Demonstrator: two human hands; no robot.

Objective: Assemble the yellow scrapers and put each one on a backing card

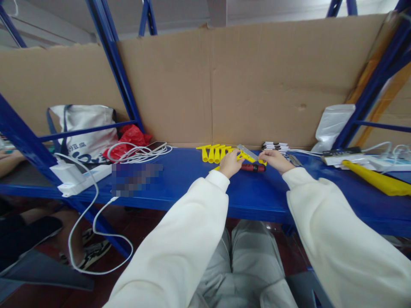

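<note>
My left hand is closed around a yellow plastic scraper that has a flat, greyish-white blade along its far edge. Just to its right, my right hand has its fingers pinched together near the blade's right end. What those fingers hold, if anything, is too small to make out. Below the scraper, a dark red and black screwdriver lies on the blue table. Several yellow plastic handles stand in a row beyond my left hand. Behind my right hand sits a stack of small black-and-white packs.
A yellow tool lies at the right of the blue table. On the left are coiled white cables, a red plastic bag, a cloth bag and a power strip. Cardboard walls the back. Another person's legs show at far left.
</note>
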